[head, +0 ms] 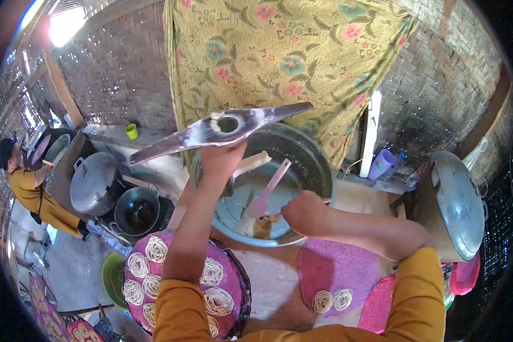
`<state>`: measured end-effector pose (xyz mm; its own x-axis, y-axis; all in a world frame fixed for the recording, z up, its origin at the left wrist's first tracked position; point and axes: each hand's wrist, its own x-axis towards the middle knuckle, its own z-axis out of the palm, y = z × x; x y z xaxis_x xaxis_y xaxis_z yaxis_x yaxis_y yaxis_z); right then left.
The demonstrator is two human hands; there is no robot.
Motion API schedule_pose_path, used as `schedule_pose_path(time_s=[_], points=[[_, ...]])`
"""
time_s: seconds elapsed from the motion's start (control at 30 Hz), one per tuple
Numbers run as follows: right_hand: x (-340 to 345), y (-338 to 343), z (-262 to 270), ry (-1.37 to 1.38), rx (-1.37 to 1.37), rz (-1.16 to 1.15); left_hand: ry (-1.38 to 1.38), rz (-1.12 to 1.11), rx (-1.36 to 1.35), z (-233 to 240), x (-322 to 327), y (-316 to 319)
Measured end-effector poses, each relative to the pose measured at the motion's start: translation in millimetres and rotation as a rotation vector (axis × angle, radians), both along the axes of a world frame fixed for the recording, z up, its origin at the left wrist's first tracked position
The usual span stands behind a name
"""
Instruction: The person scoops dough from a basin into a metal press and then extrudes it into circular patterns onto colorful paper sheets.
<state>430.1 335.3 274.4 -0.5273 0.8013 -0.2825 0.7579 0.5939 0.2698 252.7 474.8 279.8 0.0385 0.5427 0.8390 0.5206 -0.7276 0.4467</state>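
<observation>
My left hand grips a long wooden press piece from below, raised above the left rim of a large basin. The piece has two tapering handles, a round hole in its middle and whitish smears. Over the basin's right front side, my right hand is closed in a fist. A narrow brown tool appears to pass through that fist, mostly covered by the fingers. Inside the basin lie a pink plastic spatula, a pale wooden rod and some pale dough-like matter.
Noodle nests sit on a round purple-covered tray at left; two more rest on a purple cloth. Pots and a wok stand farther left, near another person. A large lidded pot stands at right.
</observation>
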Motion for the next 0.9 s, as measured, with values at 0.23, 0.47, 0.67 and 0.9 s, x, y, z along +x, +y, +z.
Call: schedule_pose_path(time_s=[0.23, 0.47, 0.67, 0.9], points=[[7.0, 10.5, -25.3, -0.006, -0.147, -0.024, -0.678, -0.503, -0.466, -29.7, 33.0, 35.5], [9.7, 87.4, -58.6, 0.177, 0.416, 0.420, -0.298, -0.219, -0.097, -55.8, 29.5, 44.5], [-4.0, 88.1, 36.0, -0.120, -0.081, 0.084, 0.038, 0.059, 0.104, -58.3, 12.5, 45.0], [22.8, 82.1, -21.5, -0.149, -0.159, 0.006, 0.010, 0.038, 0.131, -55.9, 17.8, 43.1]])
